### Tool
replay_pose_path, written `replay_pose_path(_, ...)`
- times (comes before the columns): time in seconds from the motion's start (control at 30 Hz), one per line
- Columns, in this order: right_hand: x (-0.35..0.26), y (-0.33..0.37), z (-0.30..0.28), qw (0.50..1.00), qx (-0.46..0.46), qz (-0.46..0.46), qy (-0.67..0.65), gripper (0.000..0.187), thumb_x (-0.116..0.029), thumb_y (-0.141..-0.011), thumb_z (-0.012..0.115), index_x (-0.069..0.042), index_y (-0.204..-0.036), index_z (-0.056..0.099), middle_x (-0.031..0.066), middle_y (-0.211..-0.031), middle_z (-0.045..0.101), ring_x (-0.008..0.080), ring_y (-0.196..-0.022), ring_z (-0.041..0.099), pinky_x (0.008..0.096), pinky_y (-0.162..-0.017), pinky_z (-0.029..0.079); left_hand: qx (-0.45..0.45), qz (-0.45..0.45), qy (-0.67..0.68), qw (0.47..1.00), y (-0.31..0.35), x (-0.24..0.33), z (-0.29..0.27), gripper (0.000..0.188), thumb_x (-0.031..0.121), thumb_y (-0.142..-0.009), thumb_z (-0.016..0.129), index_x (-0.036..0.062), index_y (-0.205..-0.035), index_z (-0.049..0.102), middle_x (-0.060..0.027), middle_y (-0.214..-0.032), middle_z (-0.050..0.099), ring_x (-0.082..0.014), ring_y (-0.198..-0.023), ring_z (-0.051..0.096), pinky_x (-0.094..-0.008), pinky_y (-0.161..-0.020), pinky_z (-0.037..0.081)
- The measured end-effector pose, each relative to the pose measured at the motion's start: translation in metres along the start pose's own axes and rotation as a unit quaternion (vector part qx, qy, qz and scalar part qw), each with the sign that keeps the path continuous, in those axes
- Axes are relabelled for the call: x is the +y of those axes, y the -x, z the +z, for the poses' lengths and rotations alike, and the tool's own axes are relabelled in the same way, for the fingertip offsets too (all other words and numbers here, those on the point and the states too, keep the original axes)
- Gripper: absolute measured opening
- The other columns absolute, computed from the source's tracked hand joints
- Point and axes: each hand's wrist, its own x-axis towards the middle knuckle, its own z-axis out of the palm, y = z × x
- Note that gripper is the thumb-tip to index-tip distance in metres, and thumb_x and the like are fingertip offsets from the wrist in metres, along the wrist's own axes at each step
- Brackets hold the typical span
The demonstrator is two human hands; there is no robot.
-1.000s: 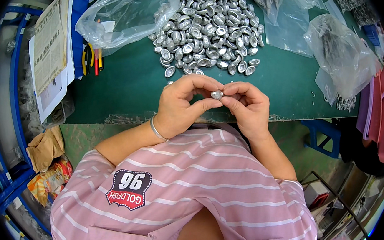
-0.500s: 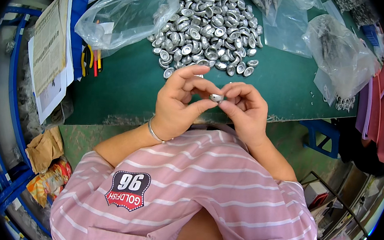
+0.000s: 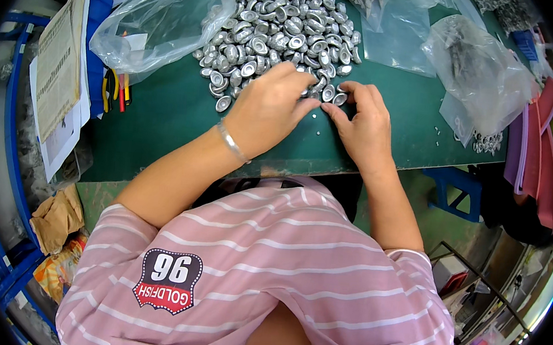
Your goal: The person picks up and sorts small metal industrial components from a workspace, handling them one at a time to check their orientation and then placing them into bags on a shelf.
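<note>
A big heap of small silver, oval, cup-like metal pieces (image 3: 278, 38) lies on the green-topped table (image 3: 163, 120). My left hand (image 3: 269, 103) is at the heap's near edge, slightly blurred. Its thumb and forefinger are apart, with loose pieces close by; its other fingers are partly hidden. To its right, my right hand (image 3: 364, 121) rests low over the table, thumb and fingers spread around the outermost pieces. A metal piece (image 3: 339, 99) shows beside its fingertips, but I see none gripped. Tiny white bits (image 3: 317, 133) lie between the hands.
A clear plastic bag (image 3: 161, 28) lies open left of the heap. Further left are pliers (image 3: 109, 89), pens (image 3: 123, 93) and papers (image 3: 61, 75). Another plastic bag (image 3: 476, 72) and small shiny parts (image 3: 487, 142) are at the right. A blue stool (image 3: 456, 191) stands below.
My hands, which pinched one metal piece together near the table's front edge, have separated and moved forward to the heap. That piece is no longer visible between them.
</note>
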Motion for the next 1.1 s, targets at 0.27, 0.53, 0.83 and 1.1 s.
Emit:
replay_pose_path(0.27,0.011,0.009,-0.010,0.997,0.006,-0.001,-0.077,0.023,-0.004,-0.070,0.069,-0.003,-0.092,0.062,0.0104,-0.090,0.061,0.0260,-0.072,0.059,0.0337,-0.063,0.048,-0.008,0.052,-0.002,0.999,-0.001,-0.008,0.009,0.016,0.002,-0.071,0.068,0.0031,-0.086,0.063,-0.0094,-0.076,0.058,-0.0240,-0.066,0.058,-0.0315,-0.058,0.047)
replay_pose_path(0.53,0.013,0.013,-0.020,0.832,-0.086,0.236,-0.495,0.014,-0.001,-0.079,0.065,0.001,-0.093,0.064,0.0055,-0.083,0.065,0.0035,-0.056,0.048,0.0175,-0.047,0.037,-0.054,-0.358,0.588,0.723,0.012,0.006,-0.006,0.018,0.006,-0.085,0.061,0.0008,-0.102,0.061,-0.0071,-0.083,0.063,-0.0102,-0.065,0.057,-0.0199,-0.053,0.046)
replay_pose_path(0.83,0.003,0.018,-0.015,0.614,-0.153,0.261,-0.729,0.014,-0.003,-0.086,0.058,0.001,-0.099,0.060,0.0146,-0.089,0.065,0.0022,-0.047,0.043,0.0135,-0.040,0.033,-0.116,-0.371,0.707,0.591,0.018,-0.002,-0.005,0.023,0.010,-0.089,0.056,-0.0013,-0.108,0.058,-0.0101,-0.089,0.064,-0.0123,-0.074,0.063,-0.0206,-0.059,0.053)
replay_pose_path(1.1,0.002,0.020,-0.013,0.609,-0.150,0.261,-0.734,0.015,-0.003,-0.087,0.056,0.001,-0.101,0.059,0.0159,-0.091,0.065,0.0024,-0.047,0.042,0.0134,-0.040,0.032,-0.110,-0.371,0.611,0.690,0.016,0.010,-0.013,0.029,-0.002,-0.087,0.048,-0.0048,-0.115,0.055,-0.0155,-0.099,0.064,-0.0149,-0.081,0.064,-0.0223,-0.063,0.053)
